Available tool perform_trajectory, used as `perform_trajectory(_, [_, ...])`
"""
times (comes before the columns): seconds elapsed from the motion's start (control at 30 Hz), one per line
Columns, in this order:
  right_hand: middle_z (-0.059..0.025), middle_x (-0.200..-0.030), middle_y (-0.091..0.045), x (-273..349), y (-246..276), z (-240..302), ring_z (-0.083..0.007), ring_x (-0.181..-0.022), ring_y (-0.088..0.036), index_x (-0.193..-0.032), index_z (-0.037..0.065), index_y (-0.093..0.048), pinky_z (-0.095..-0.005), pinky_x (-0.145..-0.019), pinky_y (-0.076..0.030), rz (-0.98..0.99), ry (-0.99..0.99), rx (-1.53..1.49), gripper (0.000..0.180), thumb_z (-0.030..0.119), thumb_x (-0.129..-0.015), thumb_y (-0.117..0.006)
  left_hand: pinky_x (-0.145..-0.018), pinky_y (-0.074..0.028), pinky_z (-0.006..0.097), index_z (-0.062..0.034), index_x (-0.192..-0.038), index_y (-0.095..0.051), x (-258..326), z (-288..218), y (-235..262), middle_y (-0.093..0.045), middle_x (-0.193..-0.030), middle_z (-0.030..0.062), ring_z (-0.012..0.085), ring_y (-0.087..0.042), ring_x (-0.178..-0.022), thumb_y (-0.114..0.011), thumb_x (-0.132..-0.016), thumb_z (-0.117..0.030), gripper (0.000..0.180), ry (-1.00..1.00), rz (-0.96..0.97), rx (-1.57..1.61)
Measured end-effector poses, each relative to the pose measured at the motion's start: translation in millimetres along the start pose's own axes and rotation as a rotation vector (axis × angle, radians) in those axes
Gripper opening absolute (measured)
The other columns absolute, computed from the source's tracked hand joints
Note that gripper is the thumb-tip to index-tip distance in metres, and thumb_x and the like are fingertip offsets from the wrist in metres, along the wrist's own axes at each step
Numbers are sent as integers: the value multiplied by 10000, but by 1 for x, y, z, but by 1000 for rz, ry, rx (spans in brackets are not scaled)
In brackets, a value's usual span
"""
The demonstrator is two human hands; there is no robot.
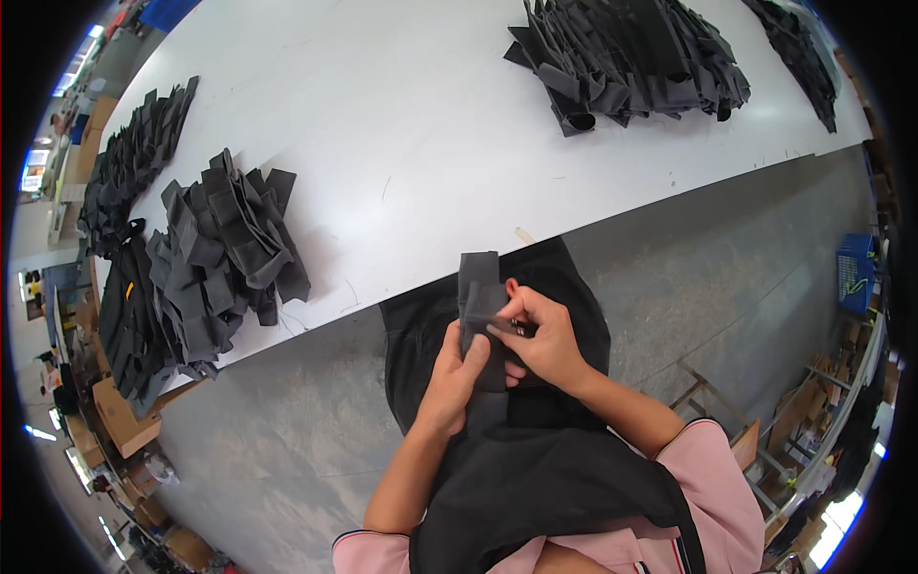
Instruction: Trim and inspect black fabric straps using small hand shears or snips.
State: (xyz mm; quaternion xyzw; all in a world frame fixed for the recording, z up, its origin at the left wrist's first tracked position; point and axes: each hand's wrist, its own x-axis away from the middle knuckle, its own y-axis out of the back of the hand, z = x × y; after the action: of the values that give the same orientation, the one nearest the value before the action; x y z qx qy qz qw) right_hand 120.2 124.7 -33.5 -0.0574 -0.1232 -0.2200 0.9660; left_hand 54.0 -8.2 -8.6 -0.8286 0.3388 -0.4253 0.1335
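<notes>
My left hand (453,375) is closed round a dark grey fabric strip (479,273), with the thumb pressed on its front. The strip stands roughly upright over my lap, and its lower end hangs down in front of the black apron (535,488). My right hand (547,337) pinches a folded edge of the same strip between thumb and fingertips. A small red loop (512,286) shows beside the right fingers; the rest of it is hidden, so its kind is unclear.
Before me runs a white table (382,191). Piles of dark fabric pieces lie on its left (225,253) and far right (631,67). A cardboard box (126,421) stands below the left end. To the right are a blue crate (854,273) and a metal frame (703,392) on the grey floor.
</notes>
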Motion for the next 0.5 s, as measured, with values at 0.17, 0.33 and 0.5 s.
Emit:
perform_trajectory(0.17, [-9,-706,-524,4,0,3,-68,-573,-537,-820,-3,-566,-217,-448,-398,65,89,13,163,-133,-728,-601,-612,-526,277,-48,-1099,-406,-6,7,-1,-608,-904,113,170,-631,-709,-443,-979,-371,346,-53,-93,-31])
perform_trajectory(0.33, [-24,-720,-506,3,-3,4,-65,-580,-497,-851,-1,-602,-223,-479,-403,43,217,136,257,-159,-649,-602,-624,-518,289,-53,-1130,-406,-7,7,-3,-599,-923,111,162,-614,-708,-452,-976,-346,334,-77,-136,53])
perform_trajectory(0.5, [-19,-733,-517,5,-5,-8,-67,-585,-502,-903,5,-624,-238,-501,-430,34,370,343,245,-135,-702,-611,-701,-512,293,-57,-1151,-406,-10,12,2,-578,-967,103,167,-608,-739,-471,-967,-298,311,-119,-269,-6])
